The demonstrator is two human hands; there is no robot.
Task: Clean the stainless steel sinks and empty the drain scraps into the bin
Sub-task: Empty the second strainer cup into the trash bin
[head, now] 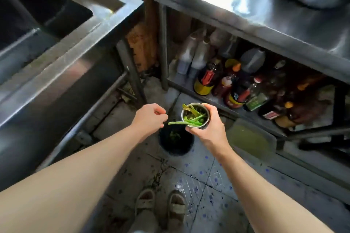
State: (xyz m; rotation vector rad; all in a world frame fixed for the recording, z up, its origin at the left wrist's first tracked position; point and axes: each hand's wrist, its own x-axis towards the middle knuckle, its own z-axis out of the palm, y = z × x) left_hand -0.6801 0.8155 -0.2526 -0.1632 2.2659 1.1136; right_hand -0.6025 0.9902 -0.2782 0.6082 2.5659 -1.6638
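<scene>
My right hand [210, 128] grips a small steel drain strainer cup [195, 116] filled with green vegetable scraps [189, 121]; one long green stalk sticks out to the left. The cup is held above a black round bin [177, 145] on the floor, which holds some green scraps. My left hand [150, 117] hovers just left of the cup, fingers curled loosely, nothing visibly in it. The stainless steel sink [62, 30] is at the upper left, its basin dark.
A steel worktable [246, 17] stands at the upper right, with many sauce bottles [236, 85] on its lower shelf. A greenish cutting board [250, 138] leans by the shelf. Sink legs and crossbar [106, 98] run left of the bin. My sandalled feet [161, 204] stand on tiled floor.
</scene>
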